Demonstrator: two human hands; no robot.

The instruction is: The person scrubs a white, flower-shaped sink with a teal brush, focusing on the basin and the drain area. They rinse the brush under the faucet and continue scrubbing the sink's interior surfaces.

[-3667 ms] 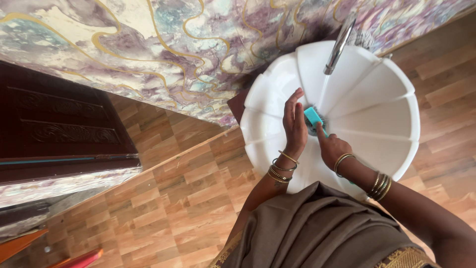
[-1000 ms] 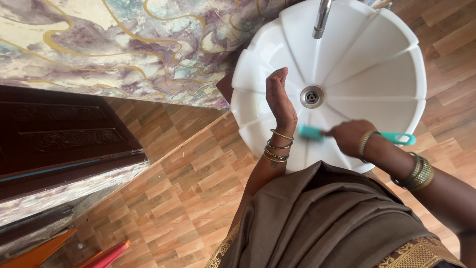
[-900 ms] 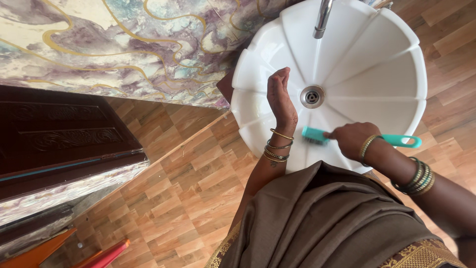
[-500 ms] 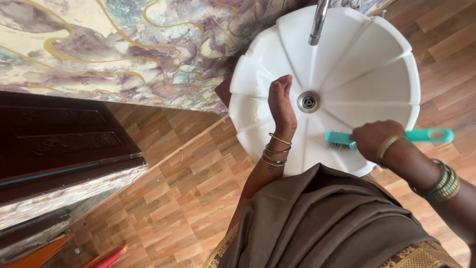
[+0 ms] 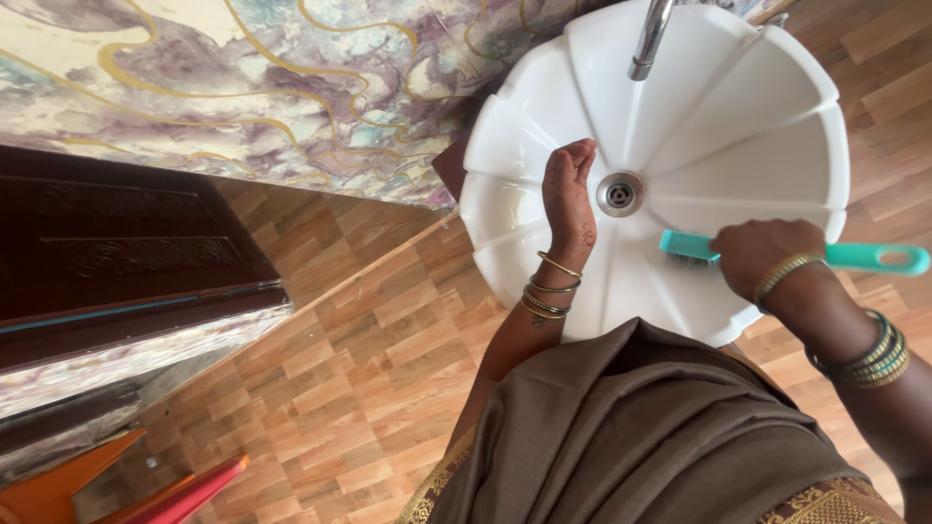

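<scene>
Right now R hand point(image 5: 767, 254) grips teal plastic scrub brush point(image 5: 864, 257), bristles hidden at 4 o'clock of white fluted basin point(image 5: 777, 116); L hand point(image 5: 570, 194) flat, open, w/ chrome tap point(image 5: 649, 41) cut off at 12.

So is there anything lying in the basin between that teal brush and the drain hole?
Nothing visible. The right hand holds the teal brush with its bristles down on the white sink, and the stretch of basin up to the drain is bare. The left hand rests open on the drain's far side, and the tap hangs above.
</scene>
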